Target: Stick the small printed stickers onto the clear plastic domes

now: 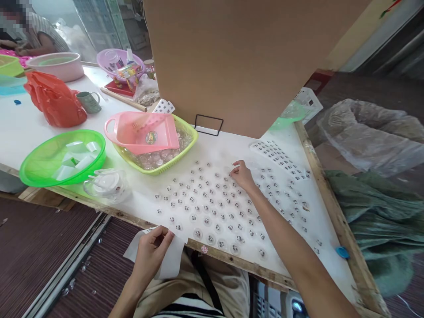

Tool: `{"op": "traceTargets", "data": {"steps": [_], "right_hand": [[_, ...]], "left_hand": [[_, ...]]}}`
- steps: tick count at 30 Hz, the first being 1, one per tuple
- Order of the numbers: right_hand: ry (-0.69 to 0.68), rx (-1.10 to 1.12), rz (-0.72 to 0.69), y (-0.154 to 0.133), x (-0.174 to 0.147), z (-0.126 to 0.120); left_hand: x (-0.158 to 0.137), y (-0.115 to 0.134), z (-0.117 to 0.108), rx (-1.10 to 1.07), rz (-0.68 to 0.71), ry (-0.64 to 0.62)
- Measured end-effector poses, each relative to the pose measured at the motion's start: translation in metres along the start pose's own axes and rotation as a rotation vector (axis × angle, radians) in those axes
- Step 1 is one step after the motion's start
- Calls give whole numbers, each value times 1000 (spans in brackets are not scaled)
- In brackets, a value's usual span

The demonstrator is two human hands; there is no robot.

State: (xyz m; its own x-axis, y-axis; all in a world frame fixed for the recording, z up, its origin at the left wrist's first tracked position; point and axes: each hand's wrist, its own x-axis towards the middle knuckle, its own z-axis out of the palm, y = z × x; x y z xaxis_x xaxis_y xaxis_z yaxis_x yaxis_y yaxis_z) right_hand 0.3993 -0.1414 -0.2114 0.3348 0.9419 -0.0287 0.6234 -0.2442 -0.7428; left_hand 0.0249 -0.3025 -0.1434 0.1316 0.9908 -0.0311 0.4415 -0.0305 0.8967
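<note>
Pinched in my left hand (154, 247) is a white sticker sheet (171, 258), held at the table's front edge over my lap. My right hand (243, 175) reaches out over the middle of the white table, thumb and fingertips pressed together. Something small and pale shows at those fingertips, too small to name. Below and around that hand lie many small clear round discs (207, 220), each bearing a black-and-white picture sticker. Another sheet of the same stickers (280, 159) lies flat to the right of my right hand.
A pink basket (165, 132) rests on a yellow-green basket (159, 169) of clear pieces. Left are a green bowl (29, 165) of white paper, a tape roll (107, 183) and a red bag (54, 104). A large cardboard sheet (232, 62) stands behind. Another person (46, 37) sits far left.
</note>
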Motion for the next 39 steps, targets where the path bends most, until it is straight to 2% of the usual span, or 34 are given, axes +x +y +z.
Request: {"op": "traceTargets", "data": {"steps": [7,12,18,24,30,35,37,39], "right_hand": [[98,-141,-52,-6,-1,-1],[161,-108,-66,-13,5,-9],[22,-31,10,-21,18,-4],[-61,-71,104,-23,23,-1],[-59,-186,132,-26,25,-1],[-3,-274,133,-34,23,4],[-4,-275,116,-37,16,4],[-21,-249,83,-34,7,2]], "left_hand": [[1,-1,1,-6,13,-9],[-1,-6,0,-7,19,-10],[-3,-7,-3,2,18,-10],[-4,-10,-5,29,-9,-8],[0,-11,-5,23,-30,-29],[-1,-11,-3,6,-43,-16],[-6,-15,-10,12,-64,5],[-14,-23,-28,41,-93,54]]}}
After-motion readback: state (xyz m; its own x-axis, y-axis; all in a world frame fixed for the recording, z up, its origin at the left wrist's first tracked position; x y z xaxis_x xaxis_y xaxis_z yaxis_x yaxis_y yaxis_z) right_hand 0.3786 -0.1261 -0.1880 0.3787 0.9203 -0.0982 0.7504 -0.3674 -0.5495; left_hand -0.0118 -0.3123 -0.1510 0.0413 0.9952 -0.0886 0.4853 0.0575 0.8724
